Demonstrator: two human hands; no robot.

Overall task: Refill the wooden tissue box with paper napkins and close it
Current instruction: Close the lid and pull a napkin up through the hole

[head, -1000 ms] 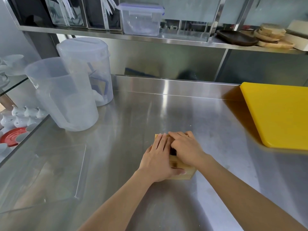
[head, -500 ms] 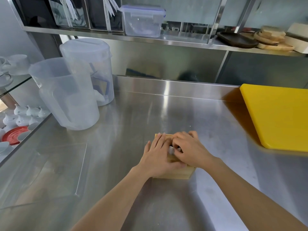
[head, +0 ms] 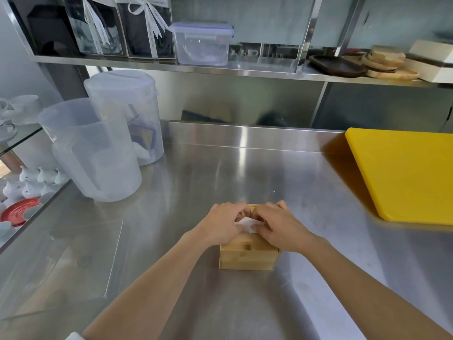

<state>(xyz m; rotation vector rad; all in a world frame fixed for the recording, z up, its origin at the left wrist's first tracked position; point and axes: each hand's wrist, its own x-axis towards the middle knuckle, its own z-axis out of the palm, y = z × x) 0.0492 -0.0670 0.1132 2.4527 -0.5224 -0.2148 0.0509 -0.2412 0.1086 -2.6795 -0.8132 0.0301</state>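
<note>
Wooden tissue box (head: 246, 256) standing near the front middle of the steel desk (head: 220, 173), both hands resting on its top. The lid appears seated, so the refill is judged done and the step in hand is drawing the first paper napkin (head: 247, 224) up through the top opening. The left hand (head: 221, 223) lies over the left half of the lid, fingers curled toward the centre and apparently pinching the white corner of napkin. The right hand (head: 279, 225) covers the right half, fingers bent and its thumb on the same corner; whether it pinches or merely presses cannot be told. Both forearms reach in from the near edge and converge on the box, wrists low. The next move would call for a gentle upward pull on the napkin while one hand steadies the box, then a check that the lid sits flush. Two translucent jugs (head: 98, 153) stand far left, well apart from the box; a yellow cutting board (head: 404, 175) lies at right.
</note>
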